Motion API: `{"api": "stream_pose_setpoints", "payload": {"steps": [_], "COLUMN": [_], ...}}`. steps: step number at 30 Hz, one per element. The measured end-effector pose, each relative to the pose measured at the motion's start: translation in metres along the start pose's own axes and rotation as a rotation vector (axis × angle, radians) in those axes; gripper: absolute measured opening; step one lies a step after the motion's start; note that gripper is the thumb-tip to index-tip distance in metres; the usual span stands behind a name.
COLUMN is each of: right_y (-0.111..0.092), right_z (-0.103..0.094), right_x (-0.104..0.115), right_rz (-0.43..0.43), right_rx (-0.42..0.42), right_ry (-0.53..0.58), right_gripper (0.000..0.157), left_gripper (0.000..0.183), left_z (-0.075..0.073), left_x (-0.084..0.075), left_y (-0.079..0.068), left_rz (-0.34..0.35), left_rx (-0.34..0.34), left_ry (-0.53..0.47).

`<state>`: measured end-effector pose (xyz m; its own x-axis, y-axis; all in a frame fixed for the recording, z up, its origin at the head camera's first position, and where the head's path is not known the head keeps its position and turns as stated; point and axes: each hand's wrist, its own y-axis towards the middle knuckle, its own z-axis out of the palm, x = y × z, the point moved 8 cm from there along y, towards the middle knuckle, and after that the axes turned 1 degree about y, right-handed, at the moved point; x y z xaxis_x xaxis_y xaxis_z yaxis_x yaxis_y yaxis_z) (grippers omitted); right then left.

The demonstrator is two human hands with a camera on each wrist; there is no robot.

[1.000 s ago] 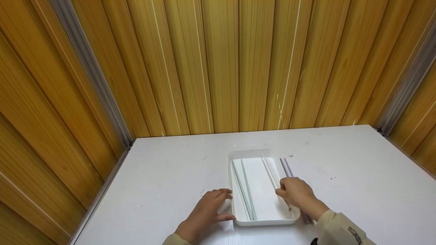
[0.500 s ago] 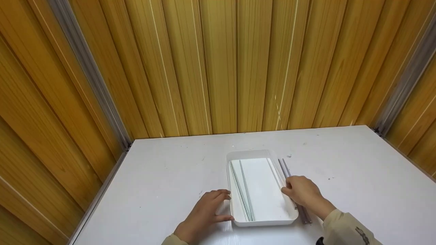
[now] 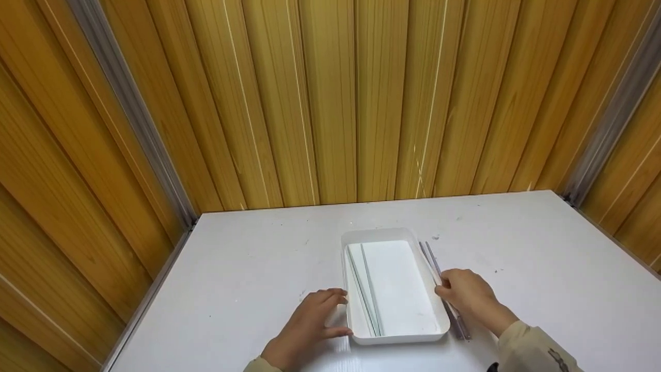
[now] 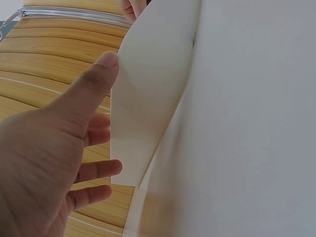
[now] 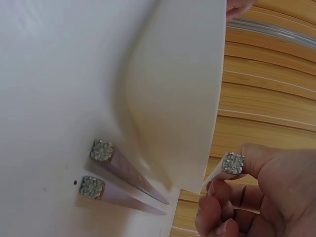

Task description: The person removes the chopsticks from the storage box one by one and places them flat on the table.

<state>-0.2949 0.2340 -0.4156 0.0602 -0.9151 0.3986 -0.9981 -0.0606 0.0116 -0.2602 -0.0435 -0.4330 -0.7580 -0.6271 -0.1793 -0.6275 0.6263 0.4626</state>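
Observation:
A white rectangular tray stands on the table, with two pale green chopsticks lying in its left side. My left hand is at the tray's left wall, thumb and fingers spread with the tips right at the rim. At the right rim, my right hand pinches a pale chopstick by its thick part; its glittery square end shows in the right wrist view. Two purple chopsticks lie on the table along the tray's right side, partly hidden behind my right hand in the head view.
The white table runs back to a wood-patterned wall. Grey metal posts rise at the table's back corners. Small dark marks dot the tabletop to the right.
My right hand has moved right, carrying the pale chopstick from above the tray's inside to its right rim, over the purple pair. My left hand has stayed at the left wall.

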Motion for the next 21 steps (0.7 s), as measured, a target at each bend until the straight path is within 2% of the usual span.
{"api": "stream_pose_setpoints", "payload": {"steps": [10,21], "right_y": [-0.002,-0.004], "right_z": [-0.001,0.0], "right_x": [-0.009,-0.023], "right_rz": [0.0,0.02], "right_rx": [0.016,0.01], "right_ry": [0.006,0.015], "right_gripper": [0.027,0.022], "left_gripper": [0.051,0.052], "left_z": [-0.002,-0.001], "left_x": [-0.001,-0.001], "left_y": [0.0,0.0], "left_rz": [0.02,0.01], "left_rx": [-0.022,-0.006], "left_ry": [0.018,0.014]}}
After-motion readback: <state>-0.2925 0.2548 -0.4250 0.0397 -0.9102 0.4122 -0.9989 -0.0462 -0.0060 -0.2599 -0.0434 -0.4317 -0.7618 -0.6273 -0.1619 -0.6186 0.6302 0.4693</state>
